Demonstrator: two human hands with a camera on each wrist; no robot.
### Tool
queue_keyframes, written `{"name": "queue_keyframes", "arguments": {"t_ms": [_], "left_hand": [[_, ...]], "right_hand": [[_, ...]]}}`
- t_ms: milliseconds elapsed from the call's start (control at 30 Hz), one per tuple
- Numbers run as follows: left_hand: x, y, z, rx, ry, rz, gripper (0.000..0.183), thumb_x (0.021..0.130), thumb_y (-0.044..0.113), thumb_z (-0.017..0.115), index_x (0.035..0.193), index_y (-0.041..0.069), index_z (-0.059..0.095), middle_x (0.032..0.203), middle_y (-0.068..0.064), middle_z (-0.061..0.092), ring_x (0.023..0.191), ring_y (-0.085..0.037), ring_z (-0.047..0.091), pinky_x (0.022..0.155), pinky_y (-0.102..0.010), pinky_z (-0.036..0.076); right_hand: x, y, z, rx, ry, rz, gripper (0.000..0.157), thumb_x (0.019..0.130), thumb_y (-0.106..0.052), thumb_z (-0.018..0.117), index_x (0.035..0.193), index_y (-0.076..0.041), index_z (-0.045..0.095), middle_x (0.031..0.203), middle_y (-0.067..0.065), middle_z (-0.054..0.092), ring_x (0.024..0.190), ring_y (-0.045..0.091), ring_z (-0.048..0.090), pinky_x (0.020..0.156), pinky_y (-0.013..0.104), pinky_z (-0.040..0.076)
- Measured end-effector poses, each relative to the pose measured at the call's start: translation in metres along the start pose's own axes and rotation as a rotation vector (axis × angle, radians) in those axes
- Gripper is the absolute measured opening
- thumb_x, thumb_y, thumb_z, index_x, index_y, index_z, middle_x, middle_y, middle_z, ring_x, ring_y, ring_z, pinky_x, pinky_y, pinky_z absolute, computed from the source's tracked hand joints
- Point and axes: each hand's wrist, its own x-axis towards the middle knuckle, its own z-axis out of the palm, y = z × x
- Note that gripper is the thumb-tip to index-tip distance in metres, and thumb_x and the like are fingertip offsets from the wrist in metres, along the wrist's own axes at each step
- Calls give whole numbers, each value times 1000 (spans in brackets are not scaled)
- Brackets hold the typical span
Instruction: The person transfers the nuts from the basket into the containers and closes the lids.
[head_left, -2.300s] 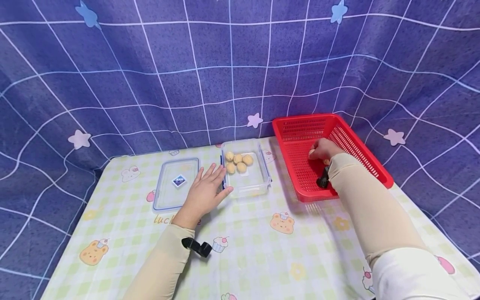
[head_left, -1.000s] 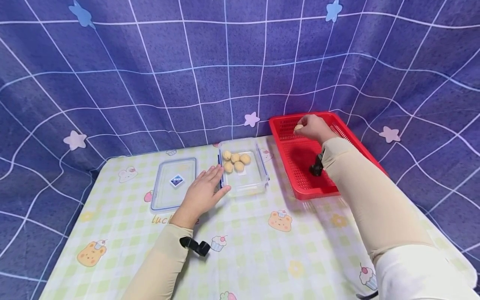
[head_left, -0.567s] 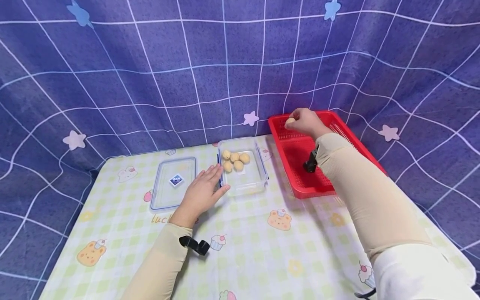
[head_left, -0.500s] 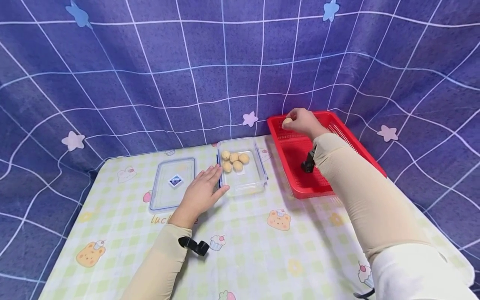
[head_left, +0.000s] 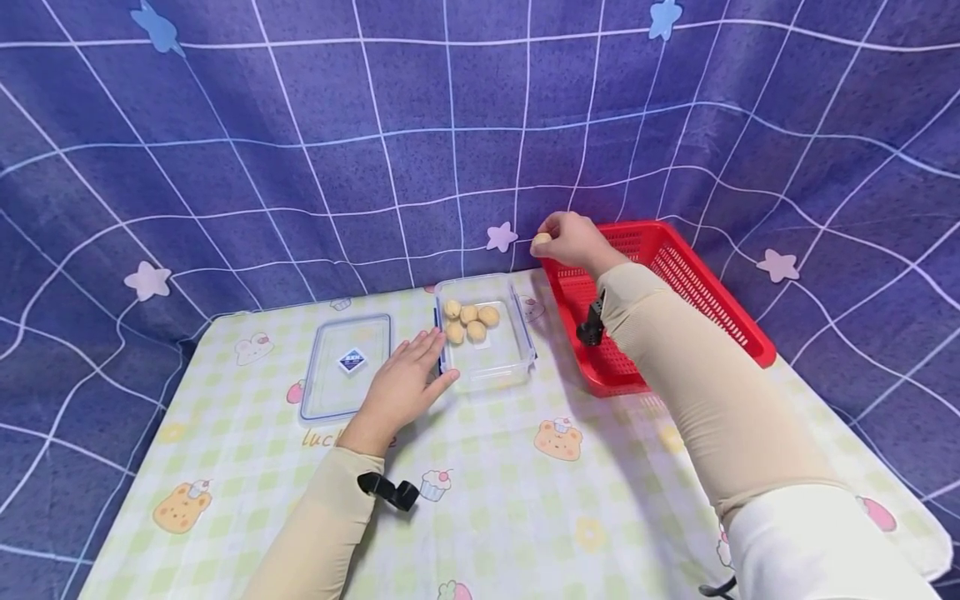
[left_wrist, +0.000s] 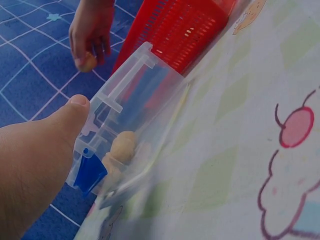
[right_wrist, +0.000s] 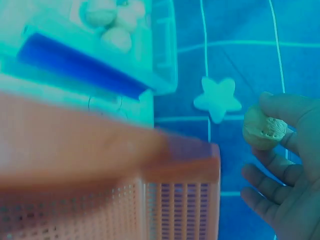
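Observation:
A walnut [head_left: 541,239] is pinched between the thumb and fingers of my right hand [head_left: 573,240], above the far left corner of the red basket [head_left: 615,390]. In the right wrist view the wrinkled shell of this walnut [right_wrist: 262,131] shows clearly. My left hand [head_left: 401,385] lies with straight fingers against the left side of the clear plastic box [head_left: 491,380]. Several walnuts [head_left: 476,332] sit inside the box, grouped towards its left and back. In the left wrist view my left thumb [left_wrist: 65,120] is beside the box wall and its blue clip [left_wrist: 90,175].
Left of the box lies its clear lid [head_left: 322,387] with a blue rim and label. The basket stands right of the box, its inside partly hidden by my right arm. A blue curtain [head_left: 315,192] hangs behind the patterned tablecloth [head_left: 495,517].
My right hand has risen out of the red basket with a walnut and moved left to the basket's far left corner. My left hand has stayed by the box.

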Motion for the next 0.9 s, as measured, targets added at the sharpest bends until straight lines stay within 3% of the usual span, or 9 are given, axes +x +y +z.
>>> {"name": "queue_keyframes", "arguments": {"t_ms": [433, 667, 900], "left_hand": [[0, 0, 2, -16, -7, -11, 76, 91, 61, 34, 143, 6, 30, 148, -7, 27, 136, -21, 19, 112, -41, 14], [1, 0, 2, -13, 3, -8, 76, 91, 61, 34, 143, 7, 31, 148, -7, 28, 136, -21, 19, 112, -41, 13], [1, 0, 0, -12, -7, -15, 75, 91, 60, 35, 143, 7, 30, 149, -4, 24, 137, -20, 17, 112, -40, 12]], "right_hand": [[3, -29, 40, -6, -49, -76, 29, 77, -29, 71, 96, -11, 62, 90, 3, 65, 83, 17, 58, 74, 31, 48], [0, -38, 63, 45, -48, -83, 31, 75, -26, 74, 98, -9, 62, 87, 4, 65, 81, 17, 56, 73, 29, 47], [-2, -41, 86, -8, -59, -87, 29, 76, -30, 73, 97, -13, 64, 86, -3, 64, 82, 14, 56, 77, 28, 46]]}}
